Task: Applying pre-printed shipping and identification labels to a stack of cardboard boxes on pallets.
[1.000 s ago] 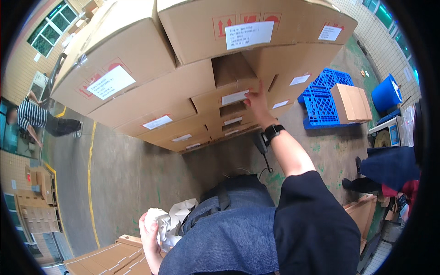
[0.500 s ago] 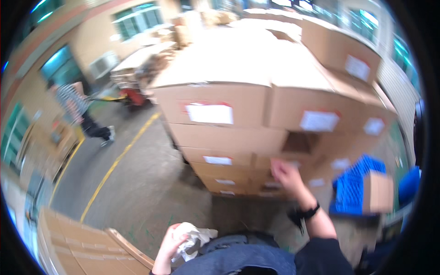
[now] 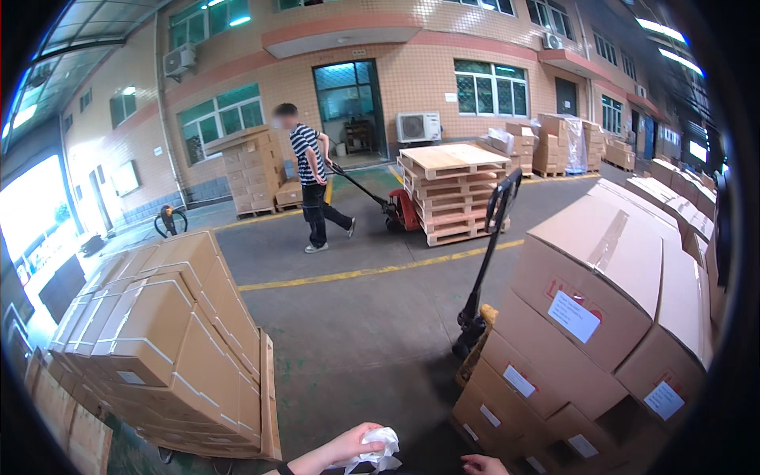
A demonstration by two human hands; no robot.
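At the lower edge, my left hand [image 3: 348,446] is closed around a crumpled white sheet [image 3: 383,451]; whether it is paper or thin plastic I cannot tell. To its right, only part of my right hand [image 3: 483,465] shows. Its fingers look loosely apart, with nothing seen in them. Nearest to that hand is a tall stack of brown cartons [image 3: 554,380] bearing white labels. The left hand is apart from the strapped cartons [image 3: 194,348] on a pallet at the left.
Behind the right stack stands a pallet jack handle [image 3: 483,245]. Beyond the yellow floor line [image 3: 356,275], a person [image 3: 310,174] in a striped shirt pulls a red pallet jack [image 3: 402,210] with stacked wooden pallets [image 3: 455,190]. More cartons [image 3: 253,170] stand along the wall.
My view has swung left and up, so the labelled stack now lies at the right. My right hand has dropped from in front of the cartons to the lower edge. My left still holds the sheet.
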